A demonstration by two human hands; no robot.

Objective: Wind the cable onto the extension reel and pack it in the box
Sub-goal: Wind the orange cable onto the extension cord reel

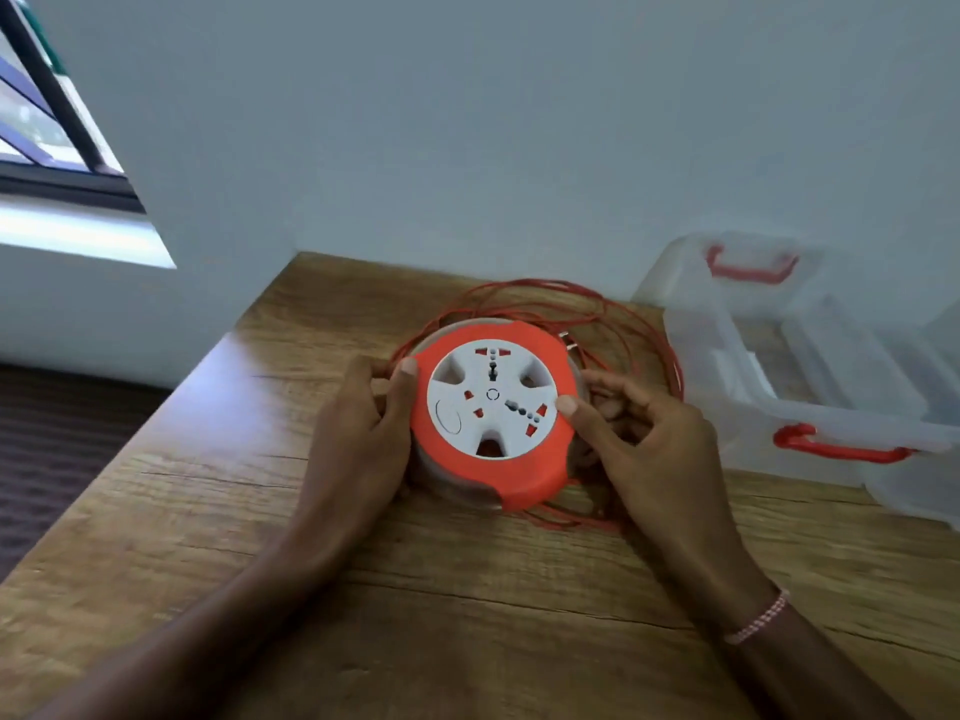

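A round extension reel (493,405), red-orange with a white socket face, lies flat on the wooden table (218,511). Its thin red cable (639,324) lies in loose loops around and behind it, mostly unwound. My left hand (358,433) grips the reel's left side, thumb on the red rim. On the reel's right side my right hand (639,439) holds it too, with the thumb on the rim and the fingers curled beside the loops. A clear plastic box (795,356) with red handles stands open to the right.
The table butts against a pale wall at the back. Its left edge drops off to a dark floor (62,439). A window (47,122) is at the upper left. A clear lid or second box part (914,491) lies near the right edge.
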